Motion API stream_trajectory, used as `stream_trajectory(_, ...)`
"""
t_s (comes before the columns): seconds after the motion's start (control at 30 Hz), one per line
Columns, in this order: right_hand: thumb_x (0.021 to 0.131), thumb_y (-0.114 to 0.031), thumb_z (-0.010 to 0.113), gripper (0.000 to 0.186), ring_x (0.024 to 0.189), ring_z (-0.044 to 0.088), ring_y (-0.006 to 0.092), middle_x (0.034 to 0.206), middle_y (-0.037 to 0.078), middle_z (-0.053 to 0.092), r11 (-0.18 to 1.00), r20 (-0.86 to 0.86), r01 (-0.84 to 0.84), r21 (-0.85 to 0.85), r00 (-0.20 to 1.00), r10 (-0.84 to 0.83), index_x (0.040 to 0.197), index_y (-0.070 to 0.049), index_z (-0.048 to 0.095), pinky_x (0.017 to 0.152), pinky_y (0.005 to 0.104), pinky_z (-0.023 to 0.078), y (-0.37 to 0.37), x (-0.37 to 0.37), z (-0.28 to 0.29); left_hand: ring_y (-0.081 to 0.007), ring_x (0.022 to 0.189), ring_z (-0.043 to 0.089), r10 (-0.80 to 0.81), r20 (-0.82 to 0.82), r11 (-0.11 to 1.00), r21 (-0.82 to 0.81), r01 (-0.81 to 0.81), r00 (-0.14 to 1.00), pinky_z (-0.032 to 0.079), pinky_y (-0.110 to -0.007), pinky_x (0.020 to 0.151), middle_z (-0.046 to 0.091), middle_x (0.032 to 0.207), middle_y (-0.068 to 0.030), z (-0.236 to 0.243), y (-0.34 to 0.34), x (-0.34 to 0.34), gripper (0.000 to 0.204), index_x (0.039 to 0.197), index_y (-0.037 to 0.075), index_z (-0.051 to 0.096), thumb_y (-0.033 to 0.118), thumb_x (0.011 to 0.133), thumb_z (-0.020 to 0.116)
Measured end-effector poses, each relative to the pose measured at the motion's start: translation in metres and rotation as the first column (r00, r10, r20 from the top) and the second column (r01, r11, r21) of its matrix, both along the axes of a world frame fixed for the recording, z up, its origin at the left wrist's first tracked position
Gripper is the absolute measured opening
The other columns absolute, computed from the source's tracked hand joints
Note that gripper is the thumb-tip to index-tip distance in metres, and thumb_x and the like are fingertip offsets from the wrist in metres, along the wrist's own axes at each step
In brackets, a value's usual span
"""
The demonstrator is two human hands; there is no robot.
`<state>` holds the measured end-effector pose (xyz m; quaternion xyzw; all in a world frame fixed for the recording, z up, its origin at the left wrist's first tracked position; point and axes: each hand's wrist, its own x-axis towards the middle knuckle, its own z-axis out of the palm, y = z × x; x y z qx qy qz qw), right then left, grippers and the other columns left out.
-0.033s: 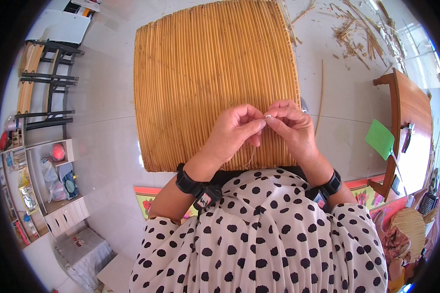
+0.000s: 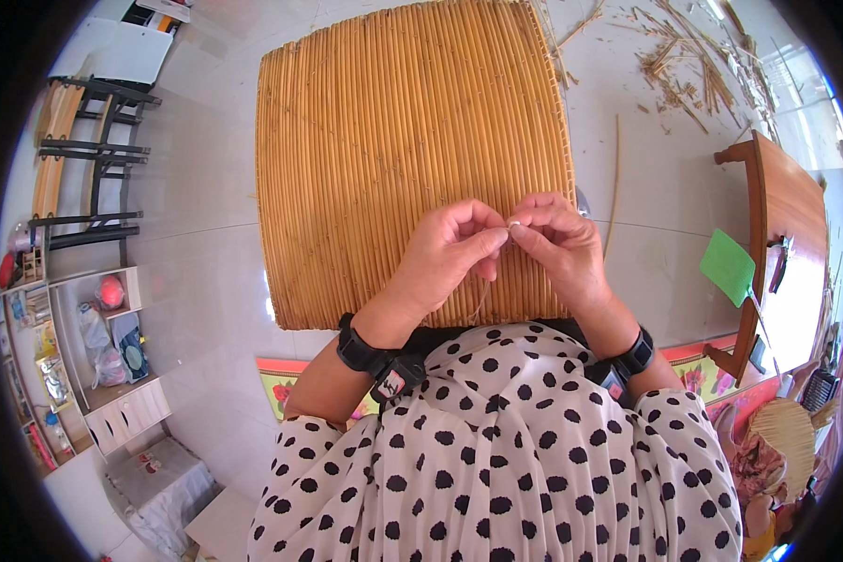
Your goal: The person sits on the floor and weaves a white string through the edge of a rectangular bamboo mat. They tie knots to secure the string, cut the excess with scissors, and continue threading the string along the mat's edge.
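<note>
A large panel of golden reed stalks, bound side by side, lies before me. My left hand and my right hand meet above its near right part. Both are closed in a pinch, thumb against forefinger, with the fingertips almost touching. Between them shows a tiny pale bit of thread. A thin strand trails below my left hand towards my lap, over the reeds. How the thread is looped or knotted is too small to make out.
Loose reed scraps litter the tiled floor at far right, and one long stalk lies beside the panel. A wooden table at right bears pliers; a green fly swatter leans there. Shelves and folded black-legged furniture stand left.
</note>
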<state>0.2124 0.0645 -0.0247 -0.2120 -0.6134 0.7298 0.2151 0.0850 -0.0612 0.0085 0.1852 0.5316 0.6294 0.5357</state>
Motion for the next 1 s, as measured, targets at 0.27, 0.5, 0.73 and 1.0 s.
stream_trajectory(0.27, 0.089, 0.000, 0.062, 0.013, 0.063, 0.044, 0.0000, 0.084, -0.003, 0.056, 0.998, 0.002, 0.060, -0.033, 0.998, -0.060, 0.101, -0.001, 0.064, 0.053, 0.0176, 0.036, 0.002, 0.020, 0.016, -0.0064, 0.059, 0.054, -0.093, -0.109, 0.995, -0.033, 0.090, 0.990, 0.045, -0.020, 0.054, 0.055, 0.071, 0.0005, -0.001, 0.000, 0.005, 0.008, 0.090, 0.001, 0.057, 0.009, 0.092, 0.058)
stream_trajectory(0.5, 0.090, -0.009, 0.059, 0.015, 0.054, 0.042, -0.0003, 0.063, -0.006, 0.051, 0.947, 0.296, 0.283, 0.150, 0.901, -0.316, 0.099, 0.001, 0.066, 0.047, 0.0180, 0.032, 0.034, 0.063, 0.009, -0.0048, 0.060, 0.050, -0.353, -0.292, 0.935, -0.089, 0.342, 0.889, 0.043, -0.020, 0.055, 0.055, 0.070, 0.0015, 0.005, 0.004, 0.016, 0.007, 0.088, 0.000, 0.056, 0.007, 0.091, 0.058)
stream_trajectory(0.73, 0.083, -0.001, 0.065, 0.015, 0.056, 0.043, -0.0020, 0.076, -0.005, 0.057, 0.983, 0.411, 0.068, 0.173, 0.901, -0.135, 0.098, 0.000, 0.065, 0.050, 0.0154, 0.034, 0.031, 0.110, -0.003, -0.0112, 0.059, 0.054, -0.447, -0.660, 0.870, -0.162, 0.467, 0.604, 0.044, -0.027, 0.055, 0.058, 0.067, -0.0064, 0.002, 0.022, 0.036, 0.010, 0.082, -0.001, 0.058, 0.007, 0.085, 0.063)
stream_trajectory(1.0, 0.079, 0.001, 0.068, 0.021, 0.057, 0.043, -0.0026, 0.081, -0.005, 0.057, 0.998, 0.411, 0.014, 0.055, 0.911, -0.036, 0.099, -0.001, 0.066, 0.050, 0.0143, 0.034, 0.024, 0.117, -0.010, -0.0291, 0.061, 0.061, -0.408, -0.824, 0.865, -0.211, 0.456, 0.393, 0.046, -0.037, 0.055, 0.061, 0.066, -0.0113, -0.002, 0.037, 0.056, 0.010, 0.079, 0.005, 0.059, 0.014, 0.081, 0.063)
